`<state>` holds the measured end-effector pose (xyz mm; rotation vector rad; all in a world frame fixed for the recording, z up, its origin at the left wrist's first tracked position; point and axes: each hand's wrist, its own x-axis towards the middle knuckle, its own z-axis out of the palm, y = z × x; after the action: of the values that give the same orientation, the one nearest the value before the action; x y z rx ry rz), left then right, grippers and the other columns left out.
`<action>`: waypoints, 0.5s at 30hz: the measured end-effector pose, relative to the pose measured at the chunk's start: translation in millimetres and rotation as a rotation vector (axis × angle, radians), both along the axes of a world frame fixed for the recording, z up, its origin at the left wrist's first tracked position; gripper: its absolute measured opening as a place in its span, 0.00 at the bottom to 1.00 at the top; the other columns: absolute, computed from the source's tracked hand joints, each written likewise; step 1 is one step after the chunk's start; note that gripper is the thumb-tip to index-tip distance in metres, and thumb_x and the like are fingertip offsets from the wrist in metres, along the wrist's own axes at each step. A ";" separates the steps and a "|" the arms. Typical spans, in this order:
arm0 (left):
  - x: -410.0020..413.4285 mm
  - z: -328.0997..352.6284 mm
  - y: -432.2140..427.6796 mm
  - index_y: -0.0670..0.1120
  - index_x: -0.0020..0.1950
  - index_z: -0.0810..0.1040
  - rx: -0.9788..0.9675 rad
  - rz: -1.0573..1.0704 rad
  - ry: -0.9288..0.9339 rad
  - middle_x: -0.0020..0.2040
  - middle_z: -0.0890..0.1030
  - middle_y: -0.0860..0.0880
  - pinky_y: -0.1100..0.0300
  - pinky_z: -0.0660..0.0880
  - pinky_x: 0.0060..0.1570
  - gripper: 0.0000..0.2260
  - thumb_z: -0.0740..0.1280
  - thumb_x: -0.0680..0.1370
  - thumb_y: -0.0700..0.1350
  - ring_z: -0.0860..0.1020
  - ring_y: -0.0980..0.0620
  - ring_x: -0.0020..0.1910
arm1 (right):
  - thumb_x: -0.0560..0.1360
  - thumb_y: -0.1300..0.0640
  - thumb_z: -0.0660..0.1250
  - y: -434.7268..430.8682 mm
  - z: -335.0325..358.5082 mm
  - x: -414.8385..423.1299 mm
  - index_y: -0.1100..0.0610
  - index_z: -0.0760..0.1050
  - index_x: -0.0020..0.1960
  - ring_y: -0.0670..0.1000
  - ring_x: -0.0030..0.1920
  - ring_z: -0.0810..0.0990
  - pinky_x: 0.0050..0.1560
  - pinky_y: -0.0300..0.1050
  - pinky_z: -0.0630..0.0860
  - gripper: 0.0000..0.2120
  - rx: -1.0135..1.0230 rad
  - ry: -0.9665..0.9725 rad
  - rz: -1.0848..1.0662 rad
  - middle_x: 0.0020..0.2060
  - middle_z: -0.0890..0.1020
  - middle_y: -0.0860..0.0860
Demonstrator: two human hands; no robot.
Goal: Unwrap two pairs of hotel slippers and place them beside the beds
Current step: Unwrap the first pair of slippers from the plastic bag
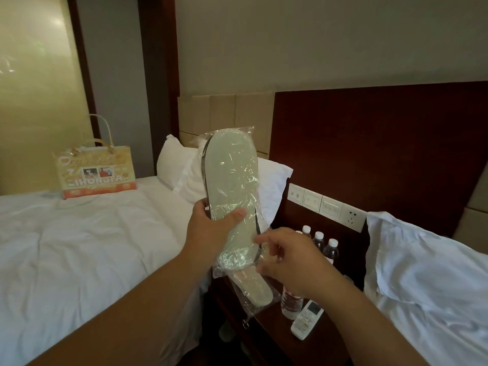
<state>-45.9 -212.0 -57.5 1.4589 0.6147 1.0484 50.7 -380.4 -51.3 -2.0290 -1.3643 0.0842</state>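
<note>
My left hand (211,225) holds up a pair of pale slippers (229,186) sealed in clear plastic, sole facing me, with the thumb across the wrap. My right hand (287,257) pinches the plastic at the lower right edge of that packet. A second wrapped pair (253,287) lies below on the dark nightstand (266,336), partly hidden by my right hand. The left bed (79,247) has white sheets; the right bed (427,273) shows at the right edge.
Several water bottles (318,240) and a white remote (307,322) stand on the nightstand. A wall panel of switches and a socket (327,207) runs behind. A printed gift bag (96,171) sits on the left bed near the pillows (184,170).
</note>
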 end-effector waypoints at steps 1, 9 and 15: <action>1.4 0.4 -0.2 0.59 0.49 0.72 0.015 0.004 0.002 0.47 0.83 0.57 0.64 0.80 0.37 0.23 0.81 0.61 0.56 0.83 0.64 0.39 | 0.70 0.49 0.77 1.3 -0.9 -0.6 0.39 0.80 0.53 0.47 0.48 0.76 0.52 0.49 0.78 0.14 0.016 -0.043 -0.008 0.45 0.77 0.43; 1.0 4.8 8.2 0.58 0.52 0.71 0.024 0.054 -0.015 0.48 0.82 0.57 0.64 0.80 0.36 0.26 0.81 0.61 0.57 0.83 0.61 0.38 | 0.69 0.53 0.78 -3.2 -6.0 1.1 0.46 0.84 0.41 0.49 0.52 0.78 0.58 0.54 0.75 0.04 0.081 -0.054 0.060 0.46 0.81 0.43; 3.6 2.2 10.6 0.53 0.58 0.72 0.019 0.092 -0.023 0.48 0.82 0.56 0.61 0.81 0.39 0.31 0.81 0.60 0.57 0.83 0.61 0.39 | 0.66 0.48 0.78 -7.4 -1.3 -3.9 0.42 0.81 0.44 0.47 0.55 0.77 0.64 0.58 0.68 0.08 0.097 -0.150 0.106 0.47 0.79 0.39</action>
<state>-42.4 -201.4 -55.3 1.4444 0.6622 1.1435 46.8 -387.8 -52.6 -1.9143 -1.5385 -0.0870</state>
